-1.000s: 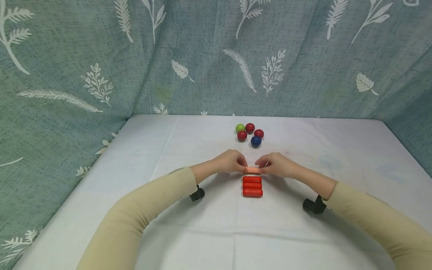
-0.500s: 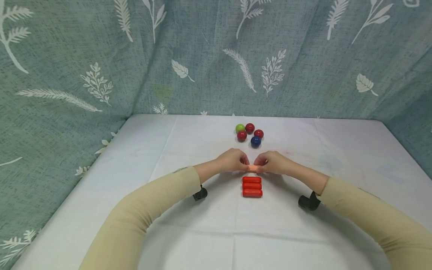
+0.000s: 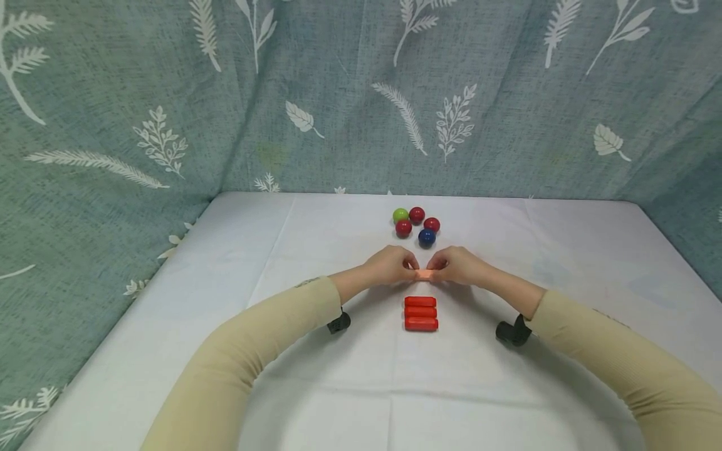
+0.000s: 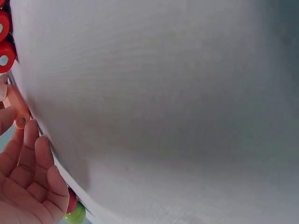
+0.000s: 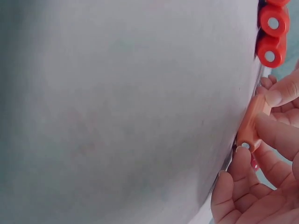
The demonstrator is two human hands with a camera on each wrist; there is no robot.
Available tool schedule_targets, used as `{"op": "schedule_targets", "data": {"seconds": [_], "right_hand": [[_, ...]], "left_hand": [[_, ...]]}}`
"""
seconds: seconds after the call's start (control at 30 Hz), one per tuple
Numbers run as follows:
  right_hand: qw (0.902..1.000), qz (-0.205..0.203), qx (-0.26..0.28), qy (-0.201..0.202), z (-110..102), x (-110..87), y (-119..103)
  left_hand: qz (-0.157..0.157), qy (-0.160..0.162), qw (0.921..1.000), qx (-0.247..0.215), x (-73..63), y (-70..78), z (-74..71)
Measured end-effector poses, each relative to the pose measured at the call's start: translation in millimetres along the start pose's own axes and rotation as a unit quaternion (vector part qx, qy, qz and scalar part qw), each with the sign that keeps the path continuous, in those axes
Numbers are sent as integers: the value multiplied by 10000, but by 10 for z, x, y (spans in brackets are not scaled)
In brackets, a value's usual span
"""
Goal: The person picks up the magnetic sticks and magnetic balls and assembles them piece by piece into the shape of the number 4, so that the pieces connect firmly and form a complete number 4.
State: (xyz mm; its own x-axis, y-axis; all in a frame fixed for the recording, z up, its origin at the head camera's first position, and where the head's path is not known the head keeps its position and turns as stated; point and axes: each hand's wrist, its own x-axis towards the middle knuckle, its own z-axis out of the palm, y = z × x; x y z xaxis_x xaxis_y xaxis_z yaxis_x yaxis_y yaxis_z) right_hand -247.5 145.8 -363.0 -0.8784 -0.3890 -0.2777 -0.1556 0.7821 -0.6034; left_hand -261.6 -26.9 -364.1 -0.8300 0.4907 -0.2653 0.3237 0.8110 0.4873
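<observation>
An orange magnetic stick (image 3: 423, 275) lies crosswise between both hands, a round silvery spot showing on its end in the right wrist view. My left hand (image 3: 392, 265) pinches its left end between thumb and fingers. At the other end, my right hand (image 3: 457, 266) pinches it the same way. Fingertips of both hands cover parts of the stick (image 5: 252, 123) in the wrist views. Closer to me, three red magnetic sticks (image 3: 420, 312) lie side by side in a stack-like row, parallel to the orange one, with similar silvery ends.
Beyond the hands sits a loose group of balls: a green ball (image 3: 400, 215), three red balls (image 3: 403, 228) and a blue ball (image 3: 427, 237). A white cloth (image 3: 316, 394) covers the table, and a patterned green curtain (image 3: 338, 125) hangs along its back and left.
Both hands have moved slightly away from me, carrying the orange stick farther from the red sticks and nearer the balls. The hands have also drawn closer together.
</observation>
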Motion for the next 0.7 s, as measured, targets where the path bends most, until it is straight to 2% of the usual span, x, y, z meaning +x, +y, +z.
{"op": "schedule_targets", "data": {"seconds": [0.3, 0.57, 0.7], "right_hand": [[9996, 212, 167, 79, -70, 42, 76], [9992, 340, 197, 95, -119, 58, 99], [9989, 399, 226, 103, -131, 65, 119]], "left_hand": [[-84, 43, 9999, -99, 80, 1, 7], [98, 100, 9999, 8, 108, -37, 6], [56, 290, 9996, 50, 118, -47, -1]]}}
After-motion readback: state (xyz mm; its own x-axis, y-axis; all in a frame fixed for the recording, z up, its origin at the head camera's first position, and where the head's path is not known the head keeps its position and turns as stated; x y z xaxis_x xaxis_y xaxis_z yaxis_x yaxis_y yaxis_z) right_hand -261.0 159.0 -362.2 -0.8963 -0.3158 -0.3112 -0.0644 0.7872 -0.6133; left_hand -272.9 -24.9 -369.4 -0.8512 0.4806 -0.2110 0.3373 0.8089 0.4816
